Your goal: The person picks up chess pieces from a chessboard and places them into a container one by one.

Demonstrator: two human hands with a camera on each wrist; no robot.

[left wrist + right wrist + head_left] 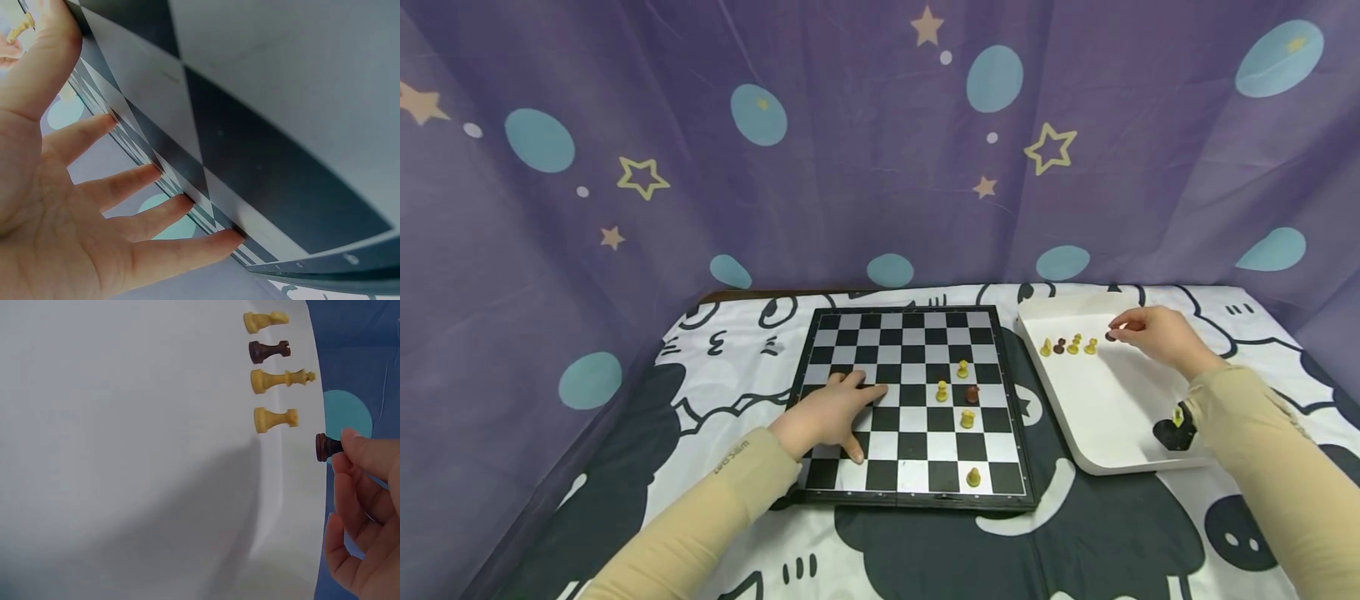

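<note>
My right hand (1157, 333) pinches a dark brown chess piece (325, 447) by its upper part between thumb and fingers, above the far side of a white tray (1105, 450). The piece's base shows and its top is hidden by the fingertips. Below it in the tray stand a yellow king (272, 381), a yellow rook (272, 420), a dark rook (265, 352) and another yellow piece (262, 322). Fingers spread, my left hand (827, 412) rests on the left part of a black-and-white chessboard (912, 446), holding nothing.
On the board's right half stand several yellow pieces, among them a pawn (973, 477), and one dark piece (972, 394). The tray stands right of the board on a cartoon-patterned cloth (925, 550). A purple curtain (850, 192) hangs behind the table.
</note>
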